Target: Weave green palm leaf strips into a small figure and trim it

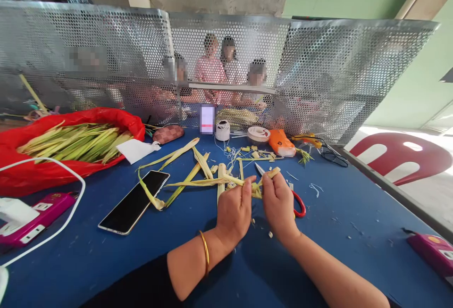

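Note:
Both my hands are raised over the blue table, close together, on strips of pale dried leaf. My left hand (235,206) has its fingers closed on a leaf strip (201,182) that trails out to the left. In my right hand (279,202) a folded end of leaf (272,173) is pinched between thumb and fingers. Some of the leaf between the hands is hidden by my fingers. Scissors with a red handle (300,205) lie just beyond my right hand, partly covered by it. More loose strips (187,183) are spread left of my hands.
A black-screened phone (136,202) lies to the left. Behind it sits a red bag (136,126) of leaves (78,143). White thread (222,131), a tape roll (258,134) and an orange packet (281,143) stand before the perforated metal screen (230,72); people sit beyond.

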The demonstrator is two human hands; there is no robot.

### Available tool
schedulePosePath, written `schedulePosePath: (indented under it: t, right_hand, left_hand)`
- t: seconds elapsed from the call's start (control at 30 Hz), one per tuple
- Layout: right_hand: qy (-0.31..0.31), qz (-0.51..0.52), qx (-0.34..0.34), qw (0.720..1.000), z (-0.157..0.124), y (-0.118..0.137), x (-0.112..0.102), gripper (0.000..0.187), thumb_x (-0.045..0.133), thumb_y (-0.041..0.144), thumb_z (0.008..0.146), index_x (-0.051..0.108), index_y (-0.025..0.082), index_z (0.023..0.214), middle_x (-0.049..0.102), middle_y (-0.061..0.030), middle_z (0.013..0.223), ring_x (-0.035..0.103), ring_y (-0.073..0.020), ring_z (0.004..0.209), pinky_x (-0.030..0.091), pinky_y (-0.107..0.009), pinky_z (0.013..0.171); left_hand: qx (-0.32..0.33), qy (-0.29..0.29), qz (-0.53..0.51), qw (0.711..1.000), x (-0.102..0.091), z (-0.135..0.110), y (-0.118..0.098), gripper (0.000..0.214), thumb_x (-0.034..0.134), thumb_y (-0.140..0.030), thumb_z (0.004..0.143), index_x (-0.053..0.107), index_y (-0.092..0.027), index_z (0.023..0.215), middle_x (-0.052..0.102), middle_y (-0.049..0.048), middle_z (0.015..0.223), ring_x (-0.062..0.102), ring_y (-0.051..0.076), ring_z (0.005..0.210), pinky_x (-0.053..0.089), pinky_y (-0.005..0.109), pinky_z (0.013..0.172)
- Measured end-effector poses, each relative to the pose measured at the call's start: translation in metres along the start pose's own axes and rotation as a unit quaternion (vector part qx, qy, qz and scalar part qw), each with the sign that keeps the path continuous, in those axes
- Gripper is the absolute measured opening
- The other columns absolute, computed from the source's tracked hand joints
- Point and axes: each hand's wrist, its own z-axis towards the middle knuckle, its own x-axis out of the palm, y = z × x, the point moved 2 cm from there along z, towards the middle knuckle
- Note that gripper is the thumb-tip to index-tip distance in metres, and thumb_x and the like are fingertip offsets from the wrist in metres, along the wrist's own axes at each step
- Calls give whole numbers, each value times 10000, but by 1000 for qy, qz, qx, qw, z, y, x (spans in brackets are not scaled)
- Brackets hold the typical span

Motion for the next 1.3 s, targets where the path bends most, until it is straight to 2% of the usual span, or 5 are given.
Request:
schedulePosePath:
  t: [0.33, 0.67, 1.0, 1.2, 1.3]
  right_hand:
    - [66, 136, 94, 984, 12, -4, -13, 266, 550, 436, 851, 551, 202, 723, 394, 69, 562, 330, -103, 496, 283, -235, 466]
    - [188, 318, 244, 897, 14, 8, -15, 342, 687, 514, 719, 581, 194, 777, 345, 110, 459, 217, -53, 350, 139, -202, 347]
    - [177, 132, 84, 972, 4, 10, -10, 235, 518, 432, 866, 477, 230, 752, 510, 52, 566, 476, -120, 452, 372, -232, 430]
    - [124, -74, -27, 989, -10, 8, -6, 206, 423, 356, 913, 384, 246, 743, 485, 36, 579, 443, -145, 511, 293, -247, 485]
    - [120, -46, -35, 991, -13, 8, -4, 223, 425, 355, 918, 384, 243, 730, 448, 42, 589, 404, -135, 526, 292, -243, 501]
  left_hand:
    - [98, 66, 74, 990, -17, 13, 1, 443, 374, -411, 955, 753, -195, 880, 738, 99, 777, 688, 225, 811, 478, 299, 766]
    - [130, 136, 81, 979, -31, 24, 2, 439, 365, -393, 962, 745, -178, 1010, 666, 33, 606, 615, 160, 602, 408, 244, 600]
    - [118, 134, 58, 982, -27, 23, 2, 401, 432, -411, 925, 728, -209, 745, 708, 69, 707, 651, 199, 736, 438, 276, 739]
    - [-145, 74, -122, 979, -3, 4, 6, 407, 372, -438, 926, 601, -187, 701, 588, 4, 563, 531, 143, 492, 391, 251, 512]
    - [-123, 17, -91, 988, 1, -1, 8, 364, 412, -423, 914, 592, -186, 703, 627, 25, 675, 555, 159, 622, 375, 254, 555]
